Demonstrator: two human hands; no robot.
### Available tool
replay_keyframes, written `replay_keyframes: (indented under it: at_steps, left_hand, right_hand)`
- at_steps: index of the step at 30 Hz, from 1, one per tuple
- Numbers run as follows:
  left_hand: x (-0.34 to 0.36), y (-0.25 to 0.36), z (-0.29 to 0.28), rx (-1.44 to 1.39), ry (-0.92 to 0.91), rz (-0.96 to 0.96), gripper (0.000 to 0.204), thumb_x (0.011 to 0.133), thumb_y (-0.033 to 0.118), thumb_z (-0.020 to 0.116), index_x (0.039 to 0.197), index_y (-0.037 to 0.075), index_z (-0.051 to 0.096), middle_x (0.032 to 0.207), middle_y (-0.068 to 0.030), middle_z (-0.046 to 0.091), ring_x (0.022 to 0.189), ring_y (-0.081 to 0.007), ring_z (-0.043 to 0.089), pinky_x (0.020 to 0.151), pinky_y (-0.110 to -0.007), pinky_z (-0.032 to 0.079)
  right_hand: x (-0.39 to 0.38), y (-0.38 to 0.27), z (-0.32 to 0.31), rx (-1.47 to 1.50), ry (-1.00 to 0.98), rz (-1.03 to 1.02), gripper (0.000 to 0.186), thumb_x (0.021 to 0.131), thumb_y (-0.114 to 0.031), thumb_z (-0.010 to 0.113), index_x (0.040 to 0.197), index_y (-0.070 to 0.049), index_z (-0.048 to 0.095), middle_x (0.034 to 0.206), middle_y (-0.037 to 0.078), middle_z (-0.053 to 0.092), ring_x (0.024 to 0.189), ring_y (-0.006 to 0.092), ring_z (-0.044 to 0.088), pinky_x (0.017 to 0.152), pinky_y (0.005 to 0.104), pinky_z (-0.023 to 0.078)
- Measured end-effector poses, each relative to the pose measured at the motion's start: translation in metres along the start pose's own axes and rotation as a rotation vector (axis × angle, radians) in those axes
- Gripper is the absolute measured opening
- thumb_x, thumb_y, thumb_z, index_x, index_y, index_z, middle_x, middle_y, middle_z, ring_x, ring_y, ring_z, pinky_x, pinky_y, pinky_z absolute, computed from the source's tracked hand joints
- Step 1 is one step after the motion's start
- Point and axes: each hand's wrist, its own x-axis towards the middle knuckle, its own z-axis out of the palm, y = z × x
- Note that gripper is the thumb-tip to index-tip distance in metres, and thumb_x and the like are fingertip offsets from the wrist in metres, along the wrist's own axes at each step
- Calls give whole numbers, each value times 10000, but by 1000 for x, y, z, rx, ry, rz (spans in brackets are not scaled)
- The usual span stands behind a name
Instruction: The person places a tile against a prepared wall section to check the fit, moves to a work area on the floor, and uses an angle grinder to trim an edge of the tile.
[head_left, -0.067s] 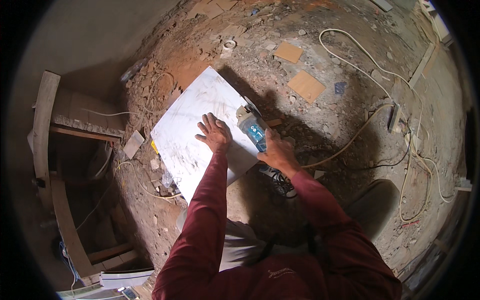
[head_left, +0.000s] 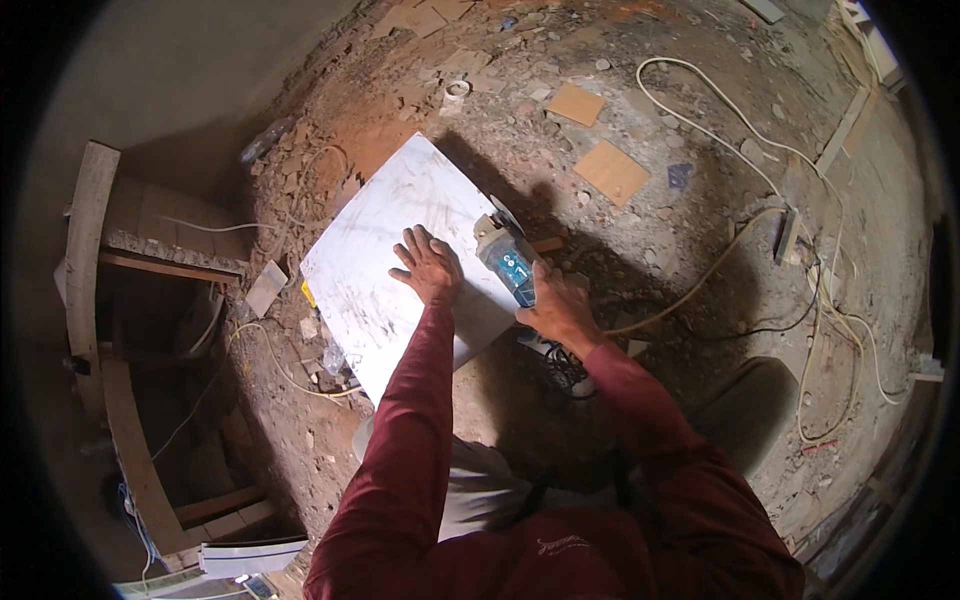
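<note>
A large white tile (head_left: 375, 240) with dark smudges lies tilted in front of me on the rubble floor. My left hand (head_left: 430, 267) presses flat on its face, fingers spread. In my right hand (head_left: 562, 305) is a blue-green angle grinder (head_left: 511, 268), gripped round its body. The grinder's head and disc meet the tile's right edge; whether the disc is cutting into it I cannot tell. Part of the disc is hidden behind the guard.
Two tan tile pieces (head_left: 612, 172) lie beyond on the right. Pale cable (head_left: 700, 92) loops across the right side, and a tangle of black cord (head_left: 568, 378) sits below the grinder. A wooden frame (head_left: 92, 250) stands at the left. Stones and broken bits litter the ground.
</note>
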Motion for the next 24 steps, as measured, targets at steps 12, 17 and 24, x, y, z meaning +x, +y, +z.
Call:
replay_keyframes:
  at_steps: [12, 17, 24]
  left_hand:
    - [-2, 1, -4, -23, -29, -7, 609, 1036, 386, 309, 1595, 144, 311, 1688, -104, 226, 1544, -451, 138, 1144, -762, 44]
    - [-2, 2, -4, -19, -37, -19, 596, 1060, 408, 285, 1598, 152, 298, 1686, -106, 224, 1543, -448, 140, 1133, -767, 60]
    - [3, -6, 3, -22, -63, -14, 603, 1057, 425, 282, 1602, 166, 297, 1691, -98, 214, 1548, -435, 130, 1145, -762, 33]
  right_hand:
    - [-40, 4, -22, 25, -126, 79, 904, 751, -354, 793, 1433, 69, 377, 1260, 313, 582, 1101, 484, 627, 925, 560, 498]
    - [-60, 14, -17, 21, -96, 71, 905, 776, -351, 776, 1461, 46, 336, 1196, 301, 595, 981, 475, 669, 838, 556, 534]
    - [-81, 31, -21, 77, -98, 117, 959, 769, -462, 741, 1490, 27, 341, 1180, 301, 593, 954, 475, 670, 804, 551, 542]
